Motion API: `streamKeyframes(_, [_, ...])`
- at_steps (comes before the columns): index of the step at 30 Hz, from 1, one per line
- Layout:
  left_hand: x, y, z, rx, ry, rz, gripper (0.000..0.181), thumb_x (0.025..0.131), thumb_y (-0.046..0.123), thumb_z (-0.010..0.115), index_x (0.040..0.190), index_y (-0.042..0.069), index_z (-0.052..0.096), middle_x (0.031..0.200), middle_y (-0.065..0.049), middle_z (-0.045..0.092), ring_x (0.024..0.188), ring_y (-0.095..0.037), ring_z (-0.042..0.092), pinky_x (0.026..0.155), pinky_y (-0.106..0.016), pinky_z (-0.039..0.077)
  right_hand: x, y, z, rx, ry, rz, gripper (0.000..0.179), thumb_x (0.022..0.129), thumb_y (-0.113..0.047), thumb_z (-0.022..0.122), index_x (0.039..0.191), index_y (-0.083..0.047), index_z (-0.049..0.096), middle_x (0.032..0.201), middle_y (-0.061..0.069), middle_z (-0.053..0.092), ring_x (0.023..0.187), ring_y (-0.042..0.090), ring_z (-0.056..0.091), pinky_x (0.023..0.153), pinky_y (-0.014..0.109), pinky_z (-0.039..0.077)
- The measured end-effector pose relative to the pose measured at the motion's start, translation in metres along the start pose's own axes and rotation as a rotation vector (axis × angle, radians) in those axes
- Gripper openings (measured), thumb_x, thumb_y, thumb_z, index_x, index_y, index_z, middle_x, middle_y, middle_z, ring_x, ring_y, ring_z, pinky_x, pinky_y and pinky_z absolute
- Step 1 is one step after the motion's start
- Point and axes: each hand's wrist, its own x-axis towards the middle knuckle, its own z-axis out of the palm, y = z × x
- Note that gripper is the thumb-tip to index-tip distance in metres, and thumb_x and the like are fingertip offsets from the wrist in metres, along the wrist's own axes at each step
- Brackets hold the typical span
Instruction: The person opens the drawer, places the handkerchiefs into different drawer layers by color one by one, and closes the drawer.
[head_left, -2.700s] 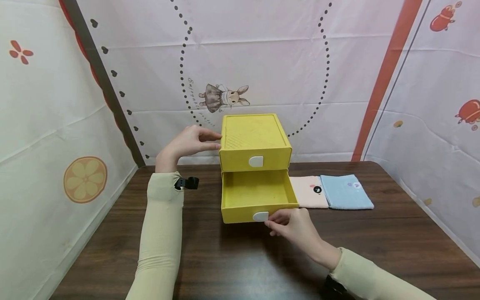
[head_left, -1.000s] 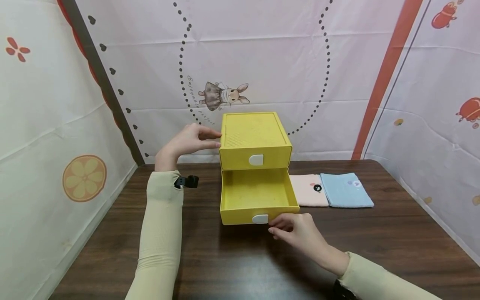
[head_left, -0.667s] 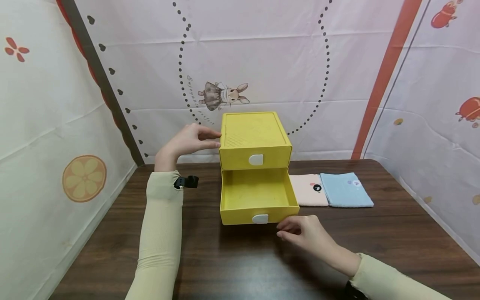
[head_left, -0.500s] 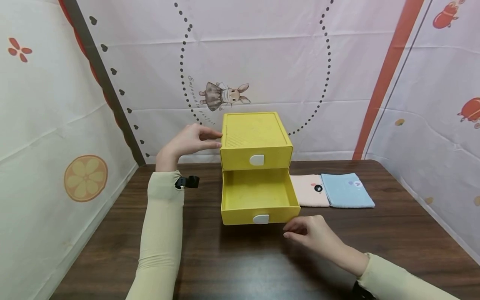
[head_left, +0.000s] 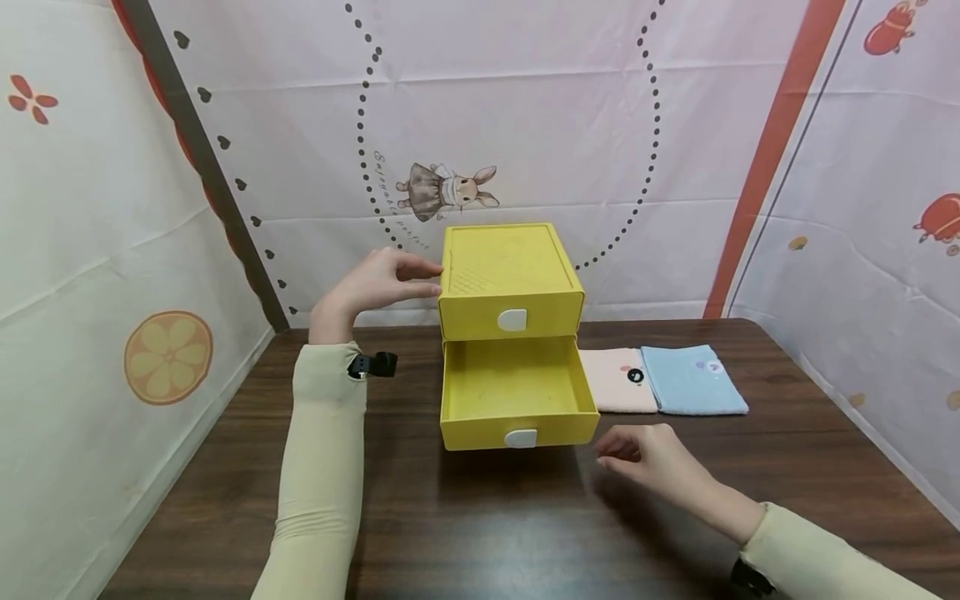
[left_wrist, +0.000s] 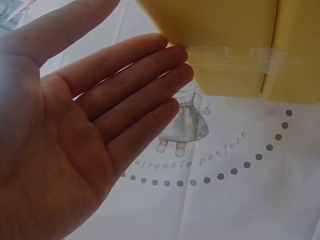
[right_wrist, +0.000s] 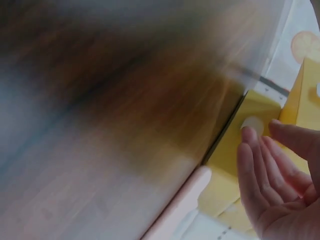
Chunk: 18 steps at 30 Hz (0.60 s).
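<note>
A yellow two-tier drawer box (head_left: 510, 260) stands on the table, its upper drawer closed and its lower drawer (head_left: 517, 383) pulled out with nothing inside. Each drawer front bears a white tab handle (head_left: 521, 438). My left hand (head_left: 375, 282) touches the upper left side of the box with its fingertips; in the left wrist view its fingers (left_wrist: 145, 65) are straight. To the right of the lower drawer's front corner, my right hand (head_left: 660, 462) hovers over the table, fingers loosely bent and holding nothing. In the right wrist view, a gap shows between its thumb and fingers (right_wrist: 257, 170).
Right of the box lie a folded pink towel (head_left: 618, 383), partly hidden by the drawer, and a folded light blue towel (head_left: 693, 381). Printed cloth (head_left: 525, 108) hangs behind and on both sides of the dark wood table (head_left: 480, 533).
My right hand has let go of the lower drawer's tab and moved away to the right. The drawer has stayed pulled out. My left hand has kept its place on the box.
</note>
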Motion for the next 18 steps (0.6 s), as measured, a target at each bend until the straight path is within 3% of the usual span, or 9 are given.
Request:
streamKeyframes(7, [0.0, -0.001, -0.001, 0.019, 0.004, -0.002, 0.048, 0.082, 0.044, 0.071, 0.121, 0.017, 0.066, 0.119, -0.004, 0.067, 0.105, -0.019, 0.063, 0.089, -0.041, 0.051, 0.006, 0.023, -0.009, -0.017, 0.023, -0.014, 0.01, 0.082, -0.013, 0.073, 0.091, -0.012, 0.07, 0.082, -0.008, 0.071, 0.073, 0.0, 0.064, 0.062, 0.02, 0.054])
streamKeyframes(18, [0.0, 0.0, 0.0, 0.013, 0.003, -0.012, 0.047, 0.082, 0.045, 0.071, 0.121, 0.017, 0.066, 0.119, -0.003, 0.067, 0.104, -0.017, 0.064, 0.088, -0.039, 0.052, 0.013, 0.06, -0.031, -0.097, 0.039, 0.053, 0.014, 0.084, -0.016, 0.073, 0.097, -0.013, 0.069, 0.084, -0.007, 0.071, 0.074, 0.001, 0.064, 0.065, 0.021, 0.054])
